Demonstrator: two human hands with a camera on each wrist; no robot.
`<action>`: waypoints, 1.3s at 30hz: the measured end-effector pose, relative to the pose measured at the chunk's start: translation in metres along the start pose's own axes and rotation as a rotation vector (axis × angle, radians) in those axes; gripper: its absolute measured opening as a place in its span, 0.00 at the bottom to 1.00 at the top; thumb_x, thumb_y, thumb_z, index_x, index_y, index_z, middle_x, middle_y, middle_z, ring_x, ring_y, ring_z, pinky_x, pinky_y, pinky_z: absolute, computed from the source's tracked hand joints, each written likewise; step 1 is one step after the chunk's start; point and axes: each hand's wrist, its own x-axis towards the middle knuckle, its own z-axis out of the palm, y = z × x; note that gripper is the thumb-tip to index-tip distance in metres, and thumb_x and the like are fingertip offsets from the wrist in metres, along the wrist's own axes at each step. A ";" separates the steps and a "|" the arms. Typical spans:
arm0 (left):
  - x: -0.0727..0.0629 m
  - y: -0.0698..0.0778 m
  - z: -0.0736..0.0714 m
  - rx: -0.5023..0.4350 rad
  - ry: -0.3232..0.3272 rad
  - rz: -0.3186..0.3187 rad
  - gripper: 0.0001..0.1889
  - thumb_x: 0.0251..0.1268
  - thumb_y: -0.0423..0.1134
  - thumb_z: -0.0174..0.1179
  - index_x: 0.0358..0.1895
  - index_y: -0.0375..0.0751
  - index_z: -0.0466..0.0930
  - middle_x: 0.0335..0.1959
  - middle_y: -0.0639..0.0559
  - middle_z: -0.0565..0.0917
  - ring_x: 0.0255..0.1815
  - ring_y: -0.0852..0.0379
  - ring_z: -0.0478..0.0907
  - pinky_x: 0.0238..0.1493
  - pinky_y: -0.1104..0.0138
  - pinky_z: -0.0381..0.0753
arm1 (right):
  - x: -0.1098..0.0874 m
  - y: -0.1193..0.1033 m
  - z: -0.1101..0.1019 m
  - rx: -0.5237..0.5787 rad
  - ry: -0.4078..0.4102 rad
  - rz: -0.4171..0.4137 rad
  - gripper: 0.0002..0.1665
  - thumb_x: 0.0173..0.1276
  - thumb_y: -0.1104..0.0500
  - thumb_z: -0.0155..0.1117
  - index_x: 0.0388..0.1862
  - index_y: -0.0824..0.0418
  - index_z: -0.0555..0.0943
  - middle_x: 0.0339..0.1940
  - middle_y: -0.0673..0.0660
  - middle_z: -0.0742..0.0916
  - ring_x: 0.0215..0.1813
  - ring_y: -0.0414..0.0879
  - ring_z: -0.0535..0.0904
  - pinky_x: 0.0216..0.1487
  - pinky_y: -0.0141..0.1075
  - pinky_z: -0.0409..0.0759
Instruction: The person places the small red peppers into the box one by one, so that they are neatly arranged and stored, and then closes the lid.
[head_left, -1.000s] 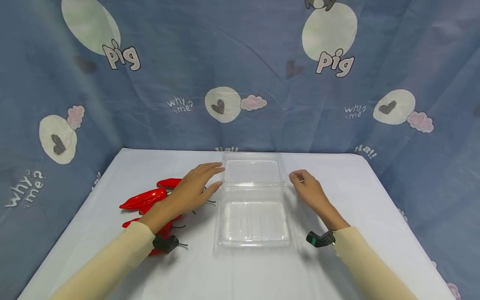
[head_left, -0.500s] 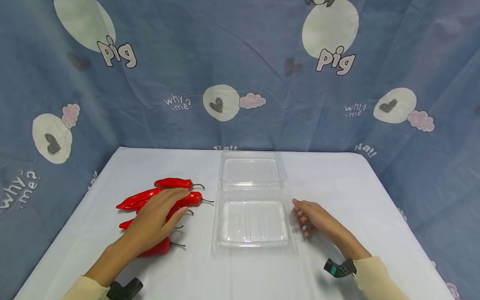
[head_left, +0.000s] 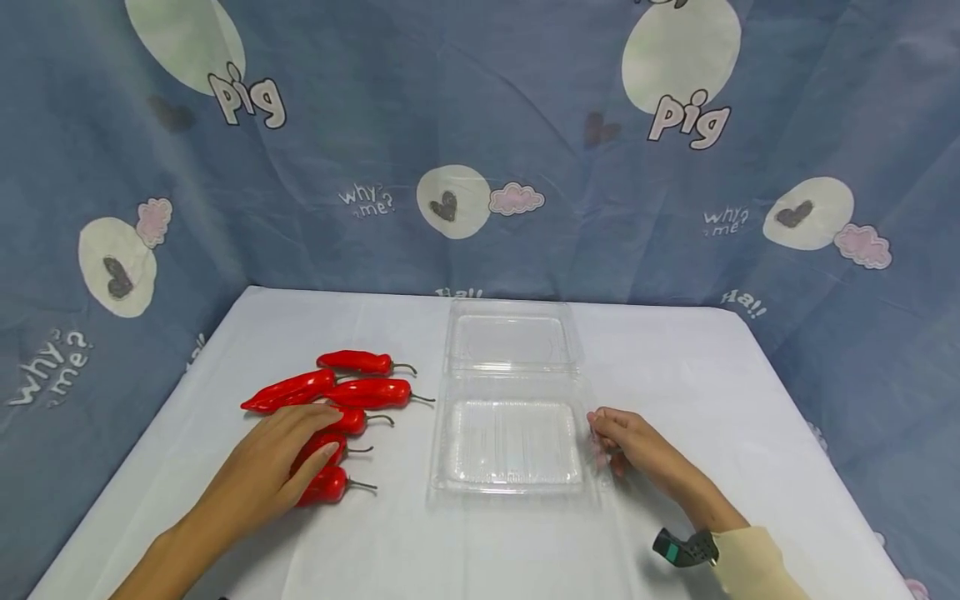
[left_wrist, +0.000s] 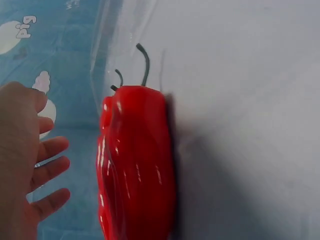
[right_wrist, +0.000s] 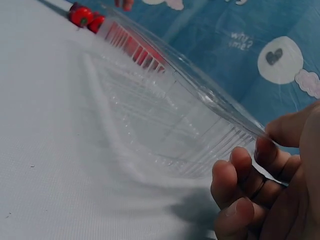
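Observation:
A clear plastic clamshell box (head_left: 510, 489) lies unfolded on the white table, its lid (head_left: 513, 337) flat toward the back. At the right edge of its base, my right hand (head_left: 637, 442) pinches the rim between thumb and fingers; the right wrist view shows the box wall (right_wrist: 230, 135) running up to this grip. My left hand (head_left: 258, 462) is over the left ends of the nearer red peppers, fingers spread and slightly bent. In the left wrist view these fingers (left_wrist: 52, 172) stand apart from the closest pepper (left_wrist: 142, 165), which is glossy with a dark curved stem.
Several red peppers lie in a loose column left of the box, stems pointing right, including the farthest pepper (head_left: 356, 361) and a longer pepper (head_left: 288, 392). A blue printed cloth (head_left: 480, 125) hangs behind the white table (head_left: 510, 550).
My left hand has moved from the box's left side back to the nearer peppers. My right hand has come from beside the lid to the base's right rim and now grips it.

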 end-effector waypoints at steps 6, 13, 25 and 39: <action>-0.010 -0.001 -0.001 0.051 -0.022 0.064 0.26 0.50 0.48 0.78 0.55 0.53 0.83 0.53 0.58 0.80 0.55 0.56 0.76 0.52 0.49 0.83 | -0.001 0.000 -0.001 0.014 0.015 -0.019 0.23 0.81 0.45 0.50 0.31 0.62 0.68 0.25 0.52 0.73 0.29 0.43 0.70 0.26 0.33 0.73; -0.021 -0.005 0.005 0.103 -0.050 0.094 0.27 0.43 0.53 0.80 0.52 0.57 0.86 0.49 0.61 0.80 0.50 0.60 0.77 0.45 0.54 0.85 | -0.001 0.001 -0.003 0.014 0.016 -0.023 0.24 0.82 0.45 0.49 0.31 0.62 0.68 0.25 0.52 0.73 0.27 0.43 0.69 0.25 0.33 0.72; -0.037 -0.004 0.018 0.088 -0.254 -0.067 0.36 0.43 0.58 0.80 0.60 0.55 0.82 0.55 0.57 0.82 0.55 0.54 0.78 0.50 0.48 0.85 | -0.001 0.004 -0.001 -0.005 -0.002 -0.017 0.24 0.81 0.45 0.51 0.32 0.64 0.68 0.26 0.53 0.75 0.28 0.44 0.71 0.25 0.33 0.72; -0.015 0.006 -0.005 0.014 -0.163 -0.024 0.36 0.42 0.55 0.81 0.60 0.57 0.81 0.53 0.63 0.82 0.52 0.60 0.79 0.44 0.58 0.87 | 0.000 0.004 -0.001 -0.001 0.000 -0.023 0.24 0.81 0.44 0.50 0.31 0.62 0.68 0.26 0.53 0.75 0.27 0.43 0.71 0.25 0.33 0.74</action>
